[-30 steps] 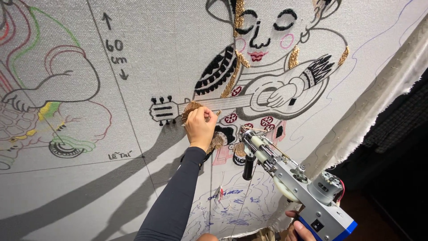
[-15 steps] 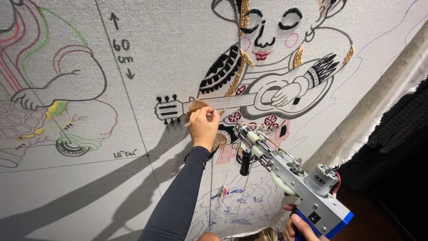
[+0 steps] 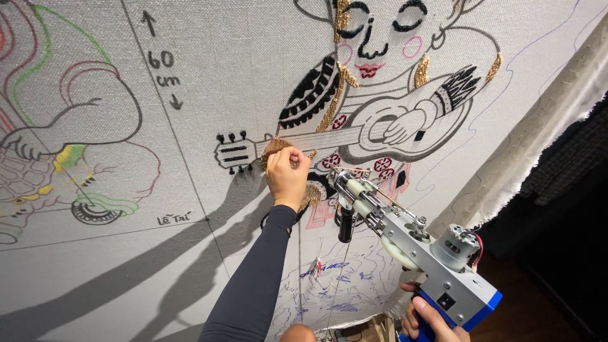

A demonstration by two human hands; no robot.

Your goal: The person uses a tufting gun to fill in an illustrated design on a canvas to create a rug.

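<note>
Near: right hand [image 3: 425, 320] at the bottom edge of the cloth, fingers wrapped shut round the blue grip of the tufting gun [image 3: 411, 244]. Gun body points up and left; its needle end sits just beside the drawn figure's lower part, right of the other hand. Can't tell if the tip is touching the cloth.

Mid: left hand [image 3: 286, 177], dark sleeve, reaching up to the stretched backing cloth [image 3: 190, 76]. Fingers curled closed and pinched at a brown tufted patch [image 3: 273, 147] on the neck of the drawn guitar [image 3: 354, 136], just right of the headstock. Whether it grips loose yarn or only presses the pile, can't tell.

Judgement for doing this well:
- keep the gun off the cloth and the trigger finger relaxed while the left hand works in front of the needle
- pull or pinch only the stray fibres, straight out, so neighbouring loops don't come with them
- brace the left wrist on the cloth for control

Far: tufted black, gold and red areas on the figure near the top edge; cloth's right edge hangs frayed over the frame [image 3: 538, 120].
</note>
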